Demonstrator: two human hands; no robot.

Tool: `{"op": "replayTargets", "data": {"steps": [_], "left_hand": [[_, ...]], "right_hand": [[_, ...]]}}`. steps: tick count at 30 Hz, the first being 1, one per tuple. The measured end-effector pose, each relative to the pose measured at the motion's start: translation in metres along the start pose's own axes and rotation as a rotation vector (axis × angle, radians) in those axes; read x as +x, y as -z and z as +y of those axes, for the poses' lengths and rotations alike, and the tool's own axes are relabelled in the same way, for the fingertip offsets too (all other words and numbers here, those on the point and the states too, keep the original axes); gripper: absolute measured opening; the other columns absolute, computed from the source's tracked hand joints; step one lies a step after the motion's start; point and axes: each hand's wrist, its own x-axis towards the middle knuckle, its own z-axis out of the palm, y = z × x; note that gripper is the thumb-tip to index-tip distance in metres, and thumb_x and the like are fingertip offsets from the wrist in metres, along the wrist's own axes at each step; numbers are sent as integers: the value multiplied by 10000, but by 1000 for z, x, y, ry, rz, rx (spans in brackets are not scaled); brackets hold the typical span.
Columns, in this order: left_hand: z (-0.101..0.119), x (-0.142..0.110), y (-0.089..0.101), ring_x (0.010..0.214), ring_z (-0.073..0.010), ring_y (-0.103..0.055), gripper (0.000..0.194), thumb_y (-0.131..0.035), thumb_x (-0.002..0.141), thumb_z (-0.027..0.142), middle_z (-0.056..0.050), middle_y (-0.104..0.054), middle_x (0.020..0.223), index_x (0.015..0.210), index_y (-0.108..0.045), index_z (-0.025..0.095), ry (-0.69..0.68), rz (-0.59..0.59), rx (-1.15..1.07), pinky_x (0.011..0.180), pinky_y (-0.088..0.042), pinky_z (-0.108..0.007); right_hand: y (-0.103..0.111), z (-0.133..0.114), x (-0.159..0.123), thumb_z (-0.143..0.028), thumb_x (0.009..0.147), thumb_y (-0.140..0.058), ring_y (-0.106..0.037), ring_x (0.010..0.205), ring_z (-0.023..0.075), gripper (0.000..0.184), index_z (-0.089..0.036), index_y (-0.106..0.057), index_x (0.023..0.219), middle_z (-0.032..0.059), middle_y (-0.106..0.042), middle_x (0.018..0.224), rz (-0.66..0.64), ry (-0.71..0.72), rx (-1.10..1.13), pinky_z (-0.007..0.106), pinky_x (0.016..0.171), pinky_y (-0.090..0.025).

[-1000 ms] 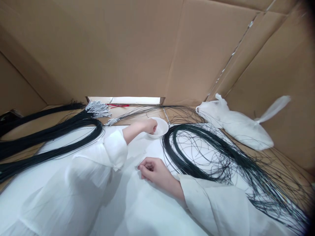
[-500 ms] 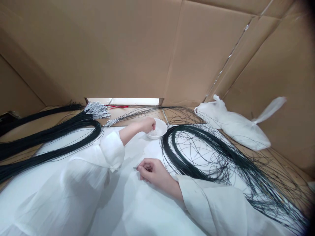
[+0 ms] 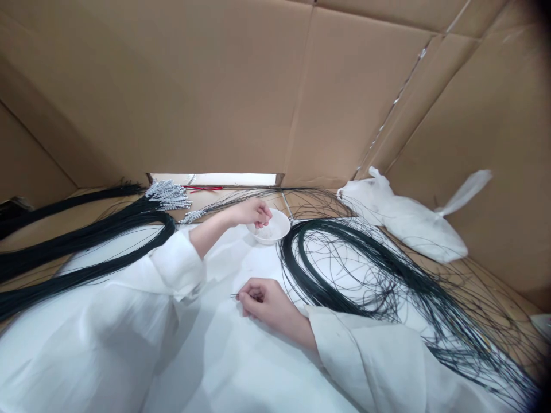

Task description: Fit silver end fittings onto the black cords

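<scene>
Nearest me, well short of the white bowl (image 3: 280, 225) and a little left of its middle, I have the right hand (image 3: 267, 301) with thumb and fingertips pinched on thin dark strands (image 3: 233, 296); their short visible ends lie sideways, pointing left across the near side of the bowl rather than towards it. How many strands there are, I can't count. White cloth (image 3: 224, 338) lies between that hand and the bowl. The left hand (image 3: 252, 212) is the one at the bowl, fingers bunched over its left rim; I can't tell whether they grip anything or touch the inside. So the key relation for me is strand tips on the near side, left hand on the far side, the tips just off the right fingers. Right of the bowl and close to its rim, a dark coil (image 3: 307, 278) spills loose strands further right, with the right sleeve (image 3: 365, 344) just in front of it. Left of the bowl lie dark bundles (image 3: 86, 244), one topped with white beaded ends (image 3: 167, 195). Beyond and right of the bowl rests a knotted plastic bag (image 3: 424, 226); behind everything stands a cardboard wall (image 3: 228, 86).
</scene>
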Motion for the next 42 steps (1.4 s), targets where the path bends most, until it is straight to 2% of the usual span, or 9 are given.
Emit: {"op": "replayTargets", "data": {"steps": [7,15,19,25,30,34,36,40,42], "left_hand": [[6,-63,14,646,-118,-608,171,-504,767,225,-66,-664,794,901,-546,126,7,-46,-85,615,-488,-243],[-13,-95,-42,604,-153,-534,88,-464,659,102,-6,-567,621,673,-509,176,96,142,224,552,-365,-241],[-20,-90,-53,620,-157,-537,95,-472,650,113,-13,-579,655,673,-536,179,87,131,299,551,-362,-236],[-25,-87,-47,675,-168,-569,73,-535,647,169,-35,-605,748,691,-591,185,76,107,364,583,-401,-230],[-2,-83,-20,682,-152,-569,98,-514,709,215,-28,-623,738,721,-599,166,43,154,398,603,-400,-216],[26,-56,6,720,-142,-550,197,-430,787,236,-37,-630,815,870,-583,146,-8,211,449,619,-378,-221],[32,-35,10,736,-141,-548,198,-443,779,209,-35,-633,849,901,-588,153,-26,158,483,622,-371,-224],[25,5,1,659,-138,-557,190,-633,639,125,-16,-640,776,826,-629,163,32,-90,559,603,-393,-233],[18,17,-7,661,-138,-563,163,-655,680,174,-25,-632,787,836,-621,143,78,-183,591,622,-432,-263]], "right_hand": [[0,2,-1,-136,743,-468,-500,545,93,98,-121,-552,697,18,-569,585,-16,23,-15,193,518,-359],[-2,8,-3,-146,757,-447,-517,567,95,115,-138,-552,711,10,-577,605,-40,68,-72,190,538,-372],[-2,7,-6,-164,772,-447,-515,566,96,122,-138,-560,734,12,-578,613,-48,71,-92,193,545,-383],[-2,6,-6,-164,773,-454,-516,568,96,123,-139,-569,737,11,-581,613,-50,71,-98,192,547,-387],[-2,9,-4,-165,773,-456,-518,565,94,130,-139,-579,741,9,-582,611,-49,77,-89,191,546,-388],[-2,9,-4,-152,757,-465,-521,564,96,120,-134,-583,741,8,-579,603,-46,76,-77,191,544,-387],[-2,8,-4,-136,747,-463,-524,572,96,123,-133,-584,733,8,-583,604,-38,81,-87,189,546,-385],[-1,3,-5,-125,742,-458,-506,557,88,131,-133,-586,713,4,-584,598,-22,88,-114,182,535,-373],[-1,3,-5,-139,749,-465,-501,551,87,127,-130,-585,710,4,-581,593,-27,85,-114,183,532,-371]]}}
